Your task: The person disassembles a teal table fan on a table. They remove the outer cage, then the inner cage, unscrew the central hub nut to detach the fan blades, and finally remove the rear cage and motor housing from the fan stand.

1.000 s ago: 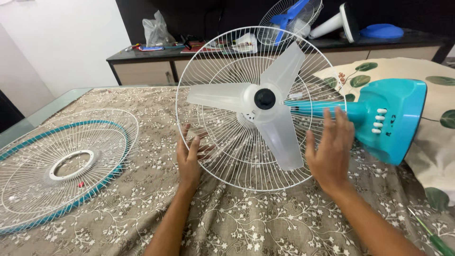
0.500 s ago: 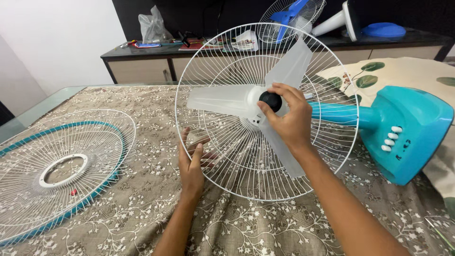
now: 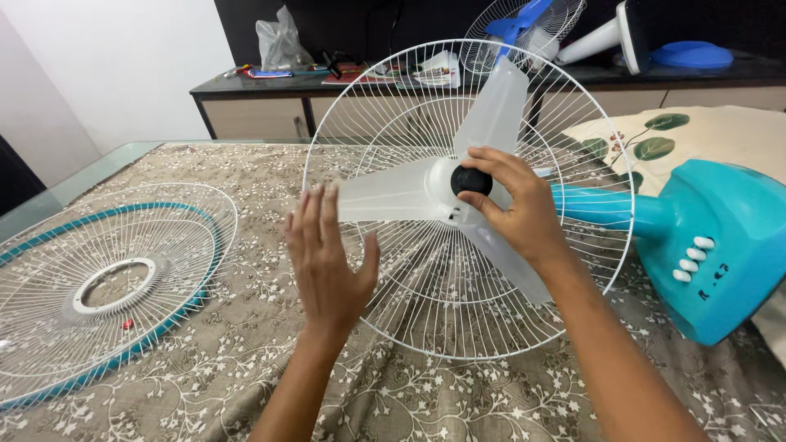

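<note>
Right hand on the fan's black cap, left hand open beside the blade.

Nearest, the left hand [image 3: 327,258] is raised with its fingers spread and straight, gripping nothing; its fingertips reach the tip of the clear blade [image 3: 458,192], though whether they touch it cannot be told. Just right of them, the right hand [image 3: 516,209] has its fingers curled around the black cap [image 3: 471,181] at the blade's hub, thumb below and fingers above. Behind both sets of fingers stands the white rear grille [image 3: 467,200], tilted upright on the patterned cloth [image 3: 409,393]. Right of the right-hand fingers lies the teal fan base [image 3: 720,245]. Well left of the left-hand fingers, the front grille [image 3: 106,286] lies flat. Beyond the fingers, a sideboard [image 3: 270,110] carries another fan [image 3: 524,24].
</note>
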